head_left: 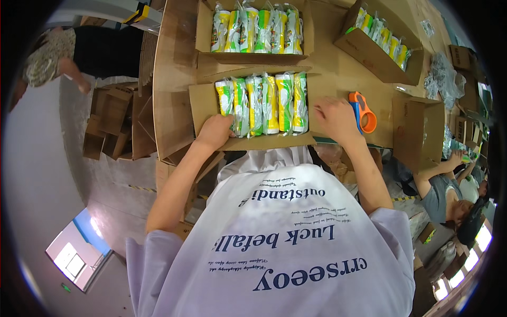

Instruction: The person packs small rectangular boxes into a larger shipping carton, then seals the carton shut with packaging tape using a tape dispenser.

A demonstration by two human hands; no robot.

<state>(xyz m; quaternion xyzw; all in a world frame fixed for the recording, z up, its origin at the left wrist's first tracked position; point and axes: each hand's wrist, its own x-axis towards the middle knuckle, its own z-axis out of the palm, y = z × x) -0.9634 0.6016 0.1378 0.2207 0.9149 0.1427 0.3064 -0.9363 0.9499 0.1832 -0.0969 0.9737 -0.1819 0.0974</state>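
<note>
Our left hand (215, 132) curls over the near-left corner of the near carton (274, 141), perhaps steadying it, though we cannot tell whether it grips; our right hand (335, 117) bends beside the right flap (319, 85), its grasp unclear to us; between them, wrapped yellow-and-green packets (270, 105) line the near carton side by side, presumably for a snug fit; an orange-and-blue tool (364, 109) lies just right, within easy reach; a far carton (253, 58) and a far-right carton (375, 59), both holding packets, stand back, apparently leaving us room.

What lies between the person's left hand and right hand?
Between the left hand and the right hand, the head view shows a row of plastic-wrapped tubes in an open cardboard box.
</note>
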